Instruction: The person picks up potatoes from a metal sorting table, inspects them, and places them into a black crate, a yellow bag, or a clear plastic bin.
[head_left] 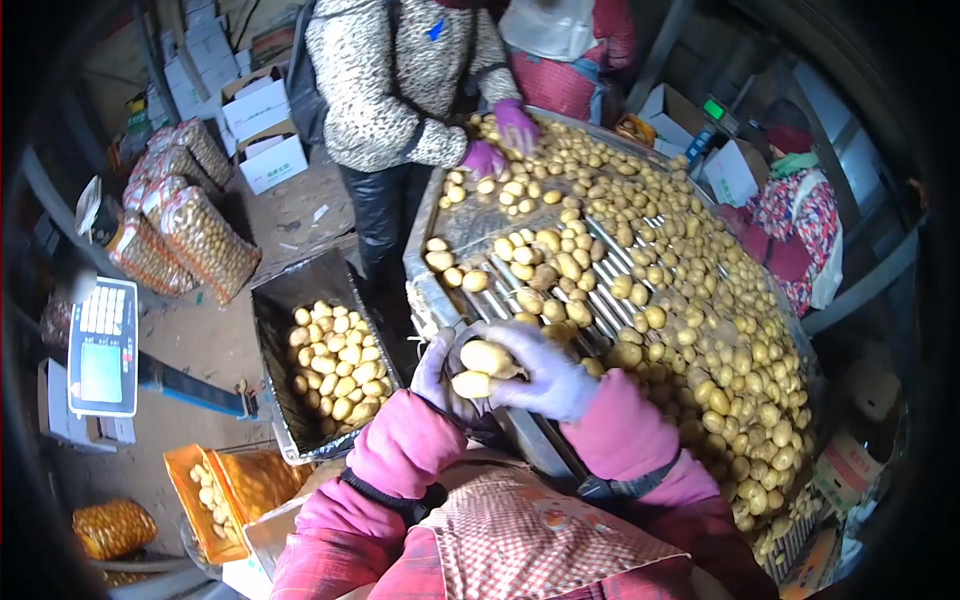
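In pale lavender gloves, my hands are close together in front of my apron, at the near edge of the sorting table. Two yellow potatoes lie between them, one above the other. My right hand is curled around their right side. On the left side, my left hand closes in with curved fingers against them; its fingertips are partly hidden. Many loose potatoes cover the slatted, roller-like top beyond my right hand. Left of my hands stands a black-lined crate holding potatoes.
Across the table, a person's purple-gloved hands touch potatoes; another person is at the right. A scale display stands left. Net sacks, white cartons and an orange bag of potatoes surround the floor.
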